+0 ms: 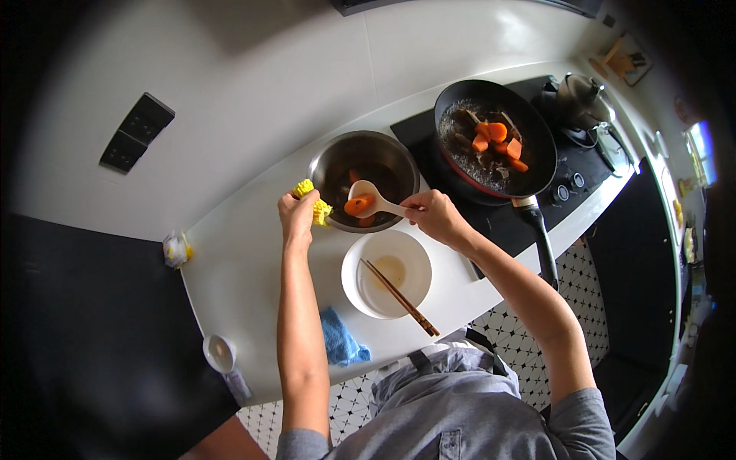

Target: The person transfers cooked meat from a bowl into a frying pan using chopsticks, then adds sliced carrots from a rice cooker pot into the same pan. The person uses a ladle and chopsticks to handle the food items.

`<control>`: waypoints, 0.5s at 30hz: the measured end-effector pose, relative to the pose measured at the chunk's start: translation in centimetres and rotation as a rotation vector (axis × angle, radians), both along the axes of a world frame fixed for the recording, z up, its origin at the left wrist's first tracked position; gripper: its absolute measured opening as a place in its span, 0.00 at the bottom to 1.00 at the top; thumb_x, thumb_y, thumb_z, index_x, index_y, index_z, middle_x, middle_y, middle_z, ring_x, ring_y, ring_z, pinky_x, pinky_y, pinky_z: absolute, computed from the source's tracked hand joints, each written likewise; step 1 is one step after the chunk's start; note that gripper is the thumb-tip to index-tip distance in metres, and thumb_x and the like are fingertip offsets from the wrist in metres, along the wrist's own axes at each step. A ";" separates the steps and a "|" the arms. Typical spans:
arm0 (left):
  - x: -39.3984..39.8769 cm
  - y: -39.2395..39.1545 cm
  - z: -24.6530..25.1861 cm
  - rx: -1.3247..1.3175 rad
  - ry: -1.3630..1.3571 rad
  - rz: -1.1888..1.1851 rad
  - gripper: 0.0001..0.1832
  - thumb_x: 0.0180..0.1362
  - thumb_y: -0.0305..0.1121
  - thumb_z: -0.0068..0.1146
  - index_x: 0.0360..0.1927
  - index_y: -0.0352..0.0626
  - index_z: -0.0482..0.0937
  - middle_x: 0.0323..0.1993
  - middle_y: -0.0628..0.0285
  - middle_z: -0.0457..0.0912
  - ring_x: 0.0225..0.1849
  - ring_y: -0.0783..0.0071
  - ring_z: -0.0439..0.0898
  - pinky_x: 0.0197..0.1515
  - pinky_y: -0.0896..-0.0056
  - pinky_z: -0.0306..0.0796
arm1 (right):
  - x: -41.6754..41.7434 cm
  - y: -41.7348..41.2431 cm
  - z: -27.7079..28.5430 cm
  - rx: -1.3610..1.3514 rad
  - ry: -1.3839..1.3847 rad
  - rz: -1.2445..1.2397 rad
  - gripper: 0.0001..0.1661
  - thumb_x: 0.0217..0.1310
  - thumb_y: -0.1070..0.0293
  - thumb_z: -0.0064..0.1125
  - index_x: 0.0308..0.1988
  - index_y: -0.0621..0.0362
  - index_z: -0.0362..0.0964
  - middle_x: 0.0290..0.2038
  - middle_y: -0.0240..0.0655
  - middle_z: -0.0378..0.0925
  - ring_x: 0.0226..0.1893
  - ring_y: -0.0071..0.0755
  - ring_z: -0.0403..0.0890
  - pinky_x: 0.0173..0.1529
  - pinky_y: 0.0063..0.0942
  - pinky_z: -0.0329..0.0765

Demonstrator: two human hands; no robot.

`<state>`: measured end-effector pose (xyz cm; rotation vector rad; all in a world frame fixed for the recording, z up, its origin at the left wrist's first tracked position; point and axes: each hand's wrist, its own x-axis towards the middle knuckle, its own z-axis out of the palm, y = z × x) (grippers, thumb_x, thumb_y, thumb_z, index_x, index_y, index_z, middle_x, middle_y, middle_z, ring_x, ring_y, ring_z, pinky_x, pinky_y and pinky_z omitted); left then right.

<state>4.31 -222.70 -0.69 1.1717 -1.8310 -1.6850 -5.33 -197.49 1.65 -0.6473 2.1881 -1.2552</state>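
Observation:
My left hand (297, 214) grips a bunched yellow cloth (321, 212) at the left rim of a deep stainless-steel pot (330, 153). The handle of a white ladle (393, 207) is in my right hand (432, 213). Orange carrot pieces (360, 204) sit in the ladle's bowl, held over the pot. A few more carrot pieces (366, 221) show inside the pot, among dark contents hard to make out. Just below it, a white bowl (357, 296) holds a little pale liquid, and a pair of wooden chopsticks (402, 299) rests across its rim.
On the black cooktop (411, 127), a frying pan (544, 158) holds carrot chunks (497, 132) in bubbling liquid, its handle (543, 247) pointing towards me. Behind it stands a metal kettle (581, 103). A blue cloth (340, 339) lies near the counter's front edge, and a white cup (219, 353) stands at left.

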 end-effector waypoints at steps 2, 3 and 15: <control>0.5 -0.5 -0.8 0.018 -0.020 -0.002 0.08 0.48 0.28 0.62 0.27 0.36 0.74 0.24 0.65 0.76 0.23 0.78 0.74 0.27 0.71 0.69 | 0.0 -0.2 0.6 -0.010 -0.176 -0.004 0.12 0.57 0.73 0.58 0.39 0.67 0.82 0.22 0.36 0.78 0.21 0.24 0.75 0.26 0.24 0.73; 0.8 -0.5 -1.0 0.039 -0.031 -0.008 0.08 0.48 0.29 0.62 0.27 0.38 0.75 0.24 0.66 0.77 0.23 0.79 0.75 0.27 0.73 0.69 | 0.0 -0.1 0.7 -0.043 -0.249 -0.015 0.12 0.57 0.74 0.58 0.39 0.68 0.82 0.22 0.36 0.77 0.20 0.22 0.74 0.25 0.23 0.71; 1.9 -0.5 -0.1 0.137 -0.035 -0.009 0.10 0.50 0.35 0.61 0.33 0.41 0.77 0.26 0.67 0.77 0.24 0.80 0.75 0.26 0.75 0.68 | -0.3 0.5 1.5 -0.166 -0.501 -0.064 0.11 0.61 0.75 0.56 0.40 0.72 0.79 0.21 0.32 0.74 0.17 0.17 0.67 0.19 0.17 0.63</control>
